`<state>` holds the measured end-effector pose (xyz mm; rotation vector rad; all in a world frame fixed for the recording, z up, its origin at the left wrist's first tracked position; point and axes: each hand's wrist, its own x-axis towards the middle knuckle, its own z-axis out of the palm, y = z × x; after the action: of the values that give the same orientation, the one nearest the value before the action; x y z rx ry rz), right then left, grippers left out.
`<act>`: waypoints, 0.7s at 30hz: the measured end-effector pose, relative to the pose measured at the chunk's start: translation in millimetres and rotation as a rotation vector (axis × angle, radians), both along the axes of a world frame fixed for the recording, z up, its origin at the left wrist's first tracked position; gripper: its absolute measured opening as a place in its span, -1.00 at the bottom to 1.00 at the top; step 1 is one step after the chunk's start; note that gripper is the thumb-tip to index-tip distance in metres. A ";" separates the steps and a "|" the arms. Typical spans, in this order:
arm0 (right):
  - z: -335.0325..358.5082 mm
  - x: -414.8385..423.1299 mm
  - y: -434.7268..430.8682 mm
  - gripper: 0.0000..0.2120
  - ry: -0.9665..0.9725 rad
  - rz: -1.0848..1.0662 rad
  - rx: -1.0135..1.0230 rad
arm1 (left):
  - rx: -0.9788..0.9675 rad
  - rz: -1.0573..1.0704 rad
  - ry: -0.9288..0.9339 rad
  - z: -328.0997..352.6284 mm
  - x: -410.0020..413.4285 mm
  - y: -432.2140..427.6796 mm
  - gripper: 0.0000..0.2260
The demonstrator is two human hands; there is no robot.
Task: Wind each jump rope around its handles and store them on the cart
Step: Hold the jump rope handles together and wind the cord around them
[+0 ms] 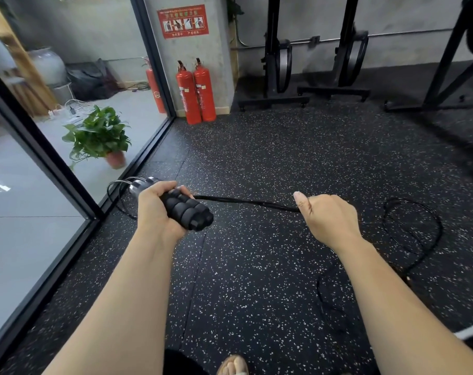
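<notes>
My left hand [157,209] grips the jump rope handles [188,211], black ribbed foam grips with silver metal ends [142,185] pointing up-left. A thin loop of cord curls out past the silver ends. The black rope [246,202] runs taut from the handles to my right hand [328,216], which is closed on it with the thumb up. Beyond my right hand the rope's loose part [414,228] lies in loops on the floor at right. No cart is in view.
Speckled black rubber floor [257,280]. A glass wall with a black frame [75,190] runs along the left, a potted plant [100,136] behind it. Two red fire extinguishers [196,93] stand by the pillar. Black equipment stands [305,96] line the back wall. My foot [234,365] shows at the bottom.
</notes>
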<state>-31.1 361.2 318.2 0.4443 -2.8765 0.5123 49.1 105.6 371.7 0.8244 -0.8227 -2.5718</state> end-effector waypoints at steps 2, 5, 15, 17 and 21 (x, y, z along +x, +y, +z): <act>3.0 -0.6 -2.7 -0.42 0.028 -0.008 -0.052 | 0.027 0.001 0.017 -1.6 -2.0 -1.5 -0.86; 5.8 -0.2 -9.0 -0.42 0.074 -0.012 -0.117 | 0.069 -0.113 0.076 -2.3 -3.0 2.0 -0.86; 13.2 13.2 -44.9 -0.43 0.060 0.123 -0.210 | -0.076 -0.579 0.040 6.0 -14.1 81.7 -0.71; 12.5 13.5 -45.4 -0.41 -0.078 0.184 -0.402 | -0.027 -0.528 0.065 7.7 -17.4 85.2 -0.72; 9.1 14.9 -29.5 -0.48 -0.322 0.257 -0.704 | 0.006 -0.416 0.142 18.2 -14.0 74.7 -0.75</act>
<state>-16.3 331.7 327.3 0.6417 -2.6590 1.6898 35.2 180.4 389.9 0.5043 -1.0329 -2.9490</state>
